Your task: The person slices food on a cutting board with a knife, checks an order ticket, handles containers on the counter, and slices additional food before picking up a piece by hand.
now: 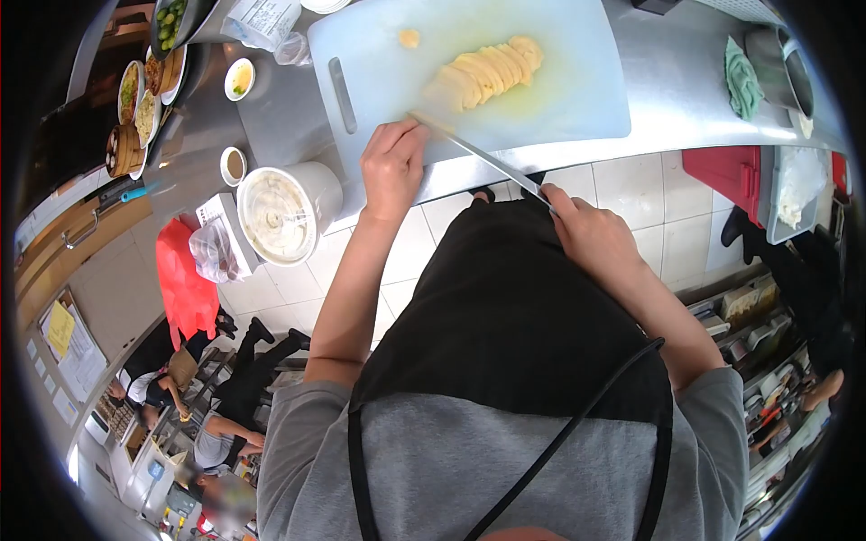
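My right hand (595, 230) is wrapped round the handle of a knife (492, 162), whose blade slants up and left over the near edge of the white cutting board (577, 99). Beside the blade's tip, at the board's near edge, my left hand (392, 167) is closed with its fingers bent together; what they hold, if anything, is hidden. A row of pale yellow food slices (487, 74) lies fanned out on the board, with one loose piece (409, 38) to its left.
Left of the board stand a large white tub (287, 215), two small sauce cups (239, 79) and plated dishes (144, 117). A green cloth (741, 79) and metal pots (780, 70) are at the right. Other people (234, 442) work at lower left and at far right.
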A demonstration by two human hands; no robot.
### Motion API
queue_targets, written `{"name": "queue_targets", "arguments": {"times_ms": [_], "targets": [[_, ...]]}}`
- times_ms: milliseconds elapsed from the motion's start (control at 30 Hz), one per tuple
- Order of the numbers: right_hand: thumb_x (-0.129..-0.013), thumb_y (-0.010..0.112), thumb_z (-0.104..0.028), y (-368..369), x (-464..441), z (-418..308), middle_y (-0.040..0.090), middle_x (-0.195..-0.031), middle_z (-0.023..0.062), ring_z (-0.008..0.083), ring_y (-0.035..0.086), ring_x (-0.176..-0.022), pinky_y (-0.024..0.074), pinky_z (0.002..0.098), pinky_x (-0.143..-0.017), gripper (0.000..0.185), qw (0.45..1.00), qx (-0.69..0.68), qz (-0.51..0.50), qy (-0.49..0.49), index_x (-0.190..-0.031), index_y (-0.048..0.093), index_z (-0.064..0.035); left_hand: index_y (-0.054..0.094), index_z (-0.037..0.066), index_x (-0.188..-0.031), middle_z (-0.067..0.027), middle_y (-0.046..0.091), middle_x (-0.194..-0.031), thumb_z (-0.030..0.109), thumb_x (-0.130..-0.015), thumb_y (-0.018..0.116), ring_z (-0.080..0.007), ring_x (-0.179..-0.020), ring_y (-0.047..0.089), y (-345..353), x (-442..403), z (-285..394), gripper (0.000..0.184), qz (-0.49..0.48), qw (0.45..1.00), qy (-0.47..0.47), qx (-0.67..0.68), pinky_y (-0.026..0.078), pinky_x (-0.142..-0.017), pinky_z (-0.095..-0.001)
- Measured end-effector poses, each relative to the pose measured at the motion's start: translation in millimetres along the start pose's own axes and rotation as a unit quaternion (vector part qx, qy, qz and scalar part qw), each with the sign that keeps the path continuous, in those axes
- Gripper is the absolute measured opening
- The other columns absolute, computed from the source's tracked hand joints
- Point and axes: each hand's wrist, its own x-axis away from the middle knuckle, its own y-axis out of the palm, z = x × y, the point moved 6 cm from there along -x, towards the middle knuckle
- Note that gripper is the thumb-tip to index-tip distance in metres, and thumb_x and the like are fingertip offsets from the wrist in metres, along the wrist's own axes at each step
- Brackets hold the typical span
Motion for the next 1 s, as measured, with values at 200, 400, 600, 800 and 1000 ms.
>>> {"name": "queue_targets", "arguments": {"times_ms": [200, 400, 600, 800, 1000], "targets": [[-0.088, 0.049, -0.010, -3.9, 2.3, 0.7, 0.059, -0.068, 0.0144, 0.0352, 0.061, -0.055, 0.0496, 0.0463, -0.047, 0.025, 1.000, 0.005, 0.008, -0.012, -0.112, 0.044, -0.0087, 0.067, 0.003, -0.079, -0.0062, 0.064, -0.084, -0.005, -0.069, 0.065, -0.0249, -0.073, 0.060, -0.4, 0.3, 0.6, 0.013, 0.005, 1.000, 0.004, 0.000, 0.050, -0.064, -0.0337], [-0.088, 0.048, -0.010, -2.4, 0.7, 1.5, 0.059, -0.068, 0.0148, 0.0352, 0.061, -0.056, 0.0495, 0.0464, -0.047, 0.025, 1.000, 0.016, -0.002, -0.013, -0.113, 0.044, -0.0080, 0.067, 0.003, -0.079, -0.0063, 0.065, -0.084, -0.005, -0.068, 0.065, -0.0248, -0.073, 0.059, -0.2, 1.2, -0.3, 0.013, 0.011, 1.000, 0.006, 0.000, 0.050, -0.064, -0.0335], [-0.088, 0.047, -0.009, 7.2, -4.8, 4.2, 0.059, -0.068, 0.0160, 0.0351, 0.061, -0.056, 0.0495, 0.0458, -0.048, 0.026, 1.000, 0.015, -0.019, -0.008, -0.113, 0.043, -0.0062, 0.067, 0.003, -0.080, -0.0065, 0.065, -0.084, -0.005, -0.068, 0.064, -0.0249, -0.073, 0.060, 0.6, 1.9, -1.9, 0.014, 0.009, 1.000, -0.001, 0.006, 0.050, -0.064, -0.0331], [-0.088, 0.047, -0.009, 26.3, -27.7, 9.2, 0.060, -0.069, 0.0169, 0.0348, 0.062, -0.061, 0.0496, 0.0463, -0.051, 0.027, 0.998, 0.036, -0.040, 0.015, -0.114, 0.043, -0.0058, 0.068, 0.004, -0.080, -0.0066, 0.065, -0.084, -0.005, -0.069, 0.064, -0.0250, -0.072, 0.060, 0.4, 2.0, -2.3, 0.015, 0.016, 1.000, -0.002, 0.012, 0.050, -0.064, -0.0328], [-0.089, 0.048, -0.013, 16.6, -19.6, 13.8, 0.061, -0.072, 0.0163, 0.0366, 0.061, -0.060, 0.0498, 0.0476, -0.052, 0.025, 0.999, -0.022, -0.027, 0.003, -0.114, 0.044, -0.0082, 0.070, 0.003, -0.083, -0.0071, 0.067, -0.087, -0.002, -0.071, 0.069, -0.0228, -0.077, 0.062, 0.7, 2.6, -4.0, 0.013, -0.006, 1.000, -0.019, 0.005, 0.050, -0.067, -0.0316]]}}
